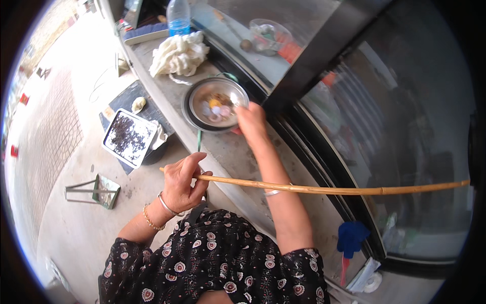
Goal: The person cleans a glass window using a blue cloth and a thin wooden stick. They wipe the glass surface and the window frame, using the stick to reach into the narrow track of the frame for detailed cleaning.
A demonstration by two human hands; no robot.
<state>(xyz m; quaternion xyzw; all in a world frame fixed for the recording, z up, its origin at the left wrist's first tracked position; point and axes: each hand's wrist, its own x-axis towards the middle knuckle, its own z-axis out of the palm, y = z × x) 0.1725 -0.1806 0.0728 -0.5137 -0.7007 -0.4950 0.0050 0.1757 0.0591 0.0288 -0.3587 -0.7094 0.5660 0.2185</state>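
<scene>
My left hand (186, 182) grips a long, thin bamboo stick (311, 189) near one end. The stick runs to the right, across my other forearm. My right hand (251, 119) is at the near right rim of a round metal bowl (243, 91) on a concrete ledge; its fingertips are partly hidden, so its hold on the bowl is unclear. Small pale, yellow and brown items lie in the bowl. Below my right hand a bit of red shows. A green cord (199, 140) hangs by the bowl's near side.
Crumpled white cloth (180, 55) and a plastic bottle (178, 19) stand beyond the bowl. A white tray of dark pieces (129, 137) is at left, near a metal-framed stand (104, 191). Black-framed glass (326, 133) borders the ledge; a blue cloth item (352, 237) lies lower right.
</scene>
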